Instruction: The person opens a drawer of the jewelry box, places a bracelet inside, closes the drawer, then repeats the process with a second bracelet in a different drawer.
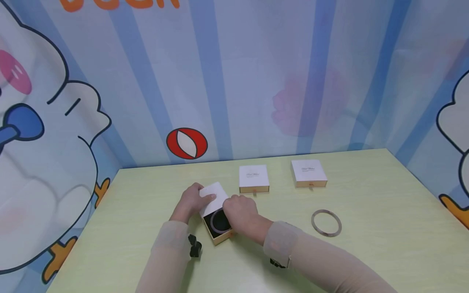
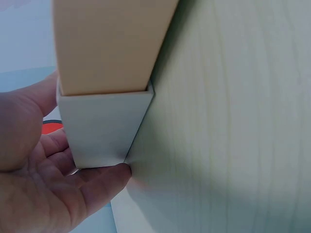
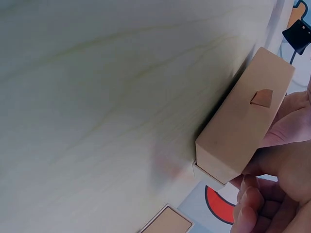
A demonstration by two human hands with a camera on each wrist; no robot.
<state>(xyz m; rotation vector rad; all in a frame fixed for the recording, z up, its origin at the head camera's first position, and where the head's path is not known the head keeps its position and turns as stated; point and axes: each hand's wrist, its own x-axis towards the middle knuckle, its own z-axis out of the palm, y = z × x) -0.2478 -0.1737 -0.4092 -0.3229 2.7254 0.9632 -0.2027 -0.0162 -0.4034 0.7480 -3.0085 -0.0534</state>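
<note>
A small white-sleeved drawer box (image 1: 214, 196) stands at an angle on the table, its cream drawer (image 1: 220, 239) pulled partly out toward me. My left hand (image 1: 190, 201) grips the sleeve, thumb on top; in the left wrist view, fingers (image 2: 104, 187) curl round its far end. A greyish bangle (image 1: 212, 224) shows over the drawer's black lining. My right hand (image 1: 242, 213) covers the bangle's right side and holds it with curled fingers, though their tips are hidden. In the right wrist view, the drawer's front (image 3: 238, 121) has a small tan pull tab (image 3: 262, 98).
Two closed white boxes, a middle one (image 1: 254, 178) and a right one (image 1: 309, 173), stand farther back on the pale table (image 1: 366, 195). Another bangle (image 1: 338, 224) lies flat to the right. A patterned blue backdrop (image 1: 249, 81) rises behind the table's back edge.
</note>
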